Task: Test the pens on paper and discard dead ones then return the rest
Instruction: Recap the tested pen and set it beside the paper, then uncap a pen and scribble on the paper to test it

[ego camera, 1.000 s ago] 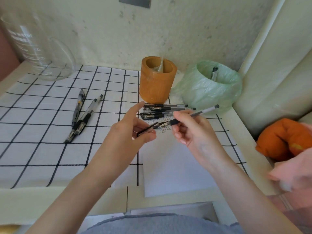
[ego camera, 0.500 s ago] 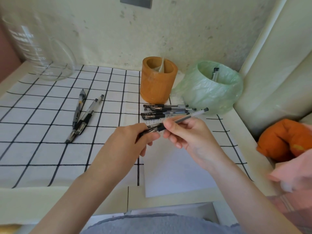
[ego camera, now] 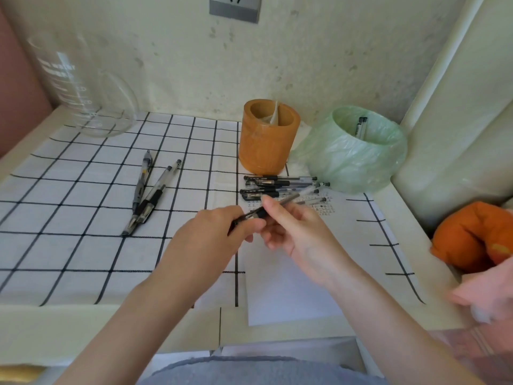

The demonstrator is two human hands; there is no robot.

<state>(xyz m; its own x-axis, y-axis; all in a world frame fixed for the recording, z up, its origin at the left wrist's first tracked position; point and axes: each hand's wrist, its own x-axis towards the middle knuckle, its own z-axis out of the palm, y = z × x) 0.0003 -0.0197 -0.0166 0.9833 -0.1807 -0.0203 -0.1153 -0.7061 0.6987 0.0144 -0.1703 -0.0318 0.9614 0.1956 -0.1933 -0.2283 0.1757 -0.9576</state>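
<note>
My right hand (ego camera: pixel 299 232) grips a black-and-clear pen (ego camera: pixel 280 204) by its barrel above the white paper (ego camera: pixel 288 290). My left hand (ego camera: pixel 219 234) pinches the pen's black cap at the tip end, pressed against the pen. Behind my hands several capped pens (ego camera: pixel 277 186) lie in a pile on the paper's far edge, near small ink marks (ego camera: pixel 324 209). Three more pens (ego camera: pixel 147 195) lie on the checked cloth to the left. The orange pen holder (ego camera: pixel 268 137) stands at the back. Beside it a bin with a green bag (ego camera: pixel 358 151) holds two pens (ego camera: pixel 361 127).
A large glass beaker (ego camera: pixel 83 87) stands at the back left on the checked cloth (ego camera: pixel 69 218). An orange cushion (ego camera: pixel 472 234) and a pink object (ego camera: pixel 488 290) lie at the right edge. A wall socket (ego camera: pixel 234 6) is above.
My left hand closed its fingers and brought the cap onto the pen's tip. My right hand lowered the pen leftward toward it.
</note>
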